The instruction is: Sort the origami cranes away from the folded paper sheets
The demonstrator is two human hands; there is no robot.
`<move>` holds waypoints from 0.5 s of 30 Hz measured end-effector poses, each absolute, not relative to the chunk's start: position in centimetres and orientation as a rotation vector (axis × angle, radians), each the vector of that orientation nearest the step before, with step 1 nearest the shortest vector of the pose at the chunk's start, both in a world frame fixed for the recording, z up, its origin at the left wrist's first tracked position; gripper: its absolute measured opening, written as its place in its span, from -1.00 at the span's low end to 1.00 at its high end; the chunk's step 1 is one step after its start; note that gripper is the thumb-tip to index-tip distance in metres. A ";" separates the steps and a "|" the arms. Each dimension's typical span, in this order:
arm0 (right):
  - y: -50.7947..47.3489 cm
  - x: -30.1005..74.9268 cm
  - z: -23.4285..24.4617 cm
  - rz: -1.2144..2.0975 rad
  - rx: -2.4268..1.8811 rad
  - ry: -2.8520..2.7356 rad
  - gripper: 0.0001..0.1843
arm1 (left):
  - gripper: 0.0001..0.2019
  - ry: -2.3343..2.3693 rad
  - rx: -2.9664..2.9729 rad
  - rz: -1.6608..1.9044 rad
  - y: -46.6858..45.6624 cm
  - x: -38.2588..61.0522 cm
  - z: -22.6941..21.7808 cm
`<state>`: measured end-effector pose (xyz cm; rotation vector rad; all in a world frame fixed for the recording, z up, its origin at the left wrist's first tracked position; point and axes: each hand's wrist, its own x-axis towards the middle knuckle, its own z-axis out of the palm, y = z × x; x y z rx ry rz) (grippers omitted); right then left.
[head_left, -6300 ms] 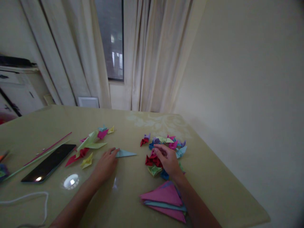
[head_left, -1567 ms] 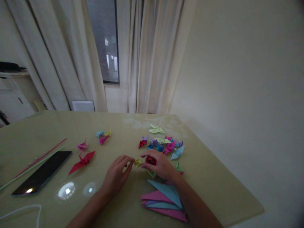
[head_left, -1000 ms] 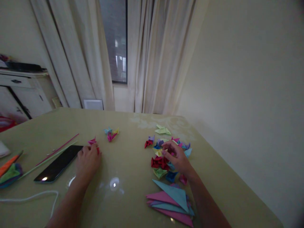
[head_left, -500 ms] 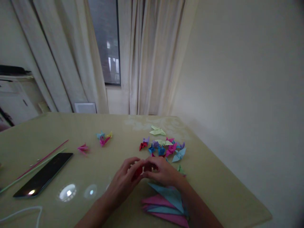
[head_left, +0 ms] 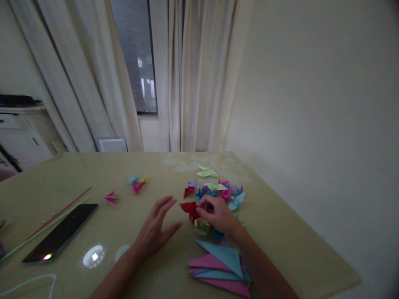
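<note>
A red origami crane point(head_left: 190, 209) is pinched at its right side between the thumb and fingers of my right hand point(head_left: 217, 214). My left hand point(head_left: 157, 226) is apart from it on the left, thumb and fingers spread, holding nothing. Just under the red crane lies a pale yellow-green folded paper piece point(head_left: 202, 227), with a blue one point(head_left: 218, 234) partly hidden by my right hand. Behind that hand several small paper cranes point(head_left: 226, 193) in pink, blue, purple and green lie in a cluster. Nearer to me rests a stack of pink and blue folded paper point(head_left: 218, 265).
On the left of the table point(head_left: 162, 174) lie a black phone point(head_left: 60, 233), a pink stick point(head_left: 62, 211) and a green one point(head_left: 43, 228), with a white cable point(head_left: 34, 282) nearer. Further paper cranes point(head_left: 137, 185) sit at the back left. A wall point(head_left: 327, 124) borders the right.
My hands have come apart. The left one has let go and opened toward the left, while the right one keeps the red crane, now in plain sight.
</note>
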<state>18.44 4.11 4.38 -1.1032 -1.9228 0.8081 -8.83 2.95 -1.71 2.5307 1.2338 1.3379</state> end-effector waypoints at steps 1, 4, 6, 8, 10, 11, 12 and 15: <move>4.6 18.8 4.4 0.763 -1.121 -1.828 -0.80 | -0.44 1.396 2.489 1.399 3.8 -9.7 -1.8; 6.1 20.3 4.2 0.674 -1.150 -1.510 -0.72 | -0.49 1.939 2.254 1.474 6.6 -12.1 -2.5; 6.9 21.2 4.0 0.646 -1.178 -1.368 -0.63 | -0.47 2.245 2.067 1.359 8.4 -13.3 -3.0; 7.5 22.0 3.7 0.608 -1.212 -1.301 -0.56 | -0.47 2.434 1.910 1.232 10.0 -14.1 -3.3; 7.7 22.4 3.5 0.572 -1.225 -1.282 -0.58 | -0.48 2.477 1.841 1.145 11.3 -14.6 -3.3; 7.7 22.6 3.5 0.564 -1.220 -1.283 -0.60 | -0.49 2.461 1.836 1.122 11.9 -14.8 -3.3; 7.7 22.6 3.4 0.563 -1.212 -1.287 -0.62 | -0.51 2.426 1.848 1.110 12.3 -15.0 -3.3; 7.6 22.5 3.4 0.568 -1.198 -1.290 -0.66 | -0.61 2.272 1.929 1.130 13.1 -15.6 -3.4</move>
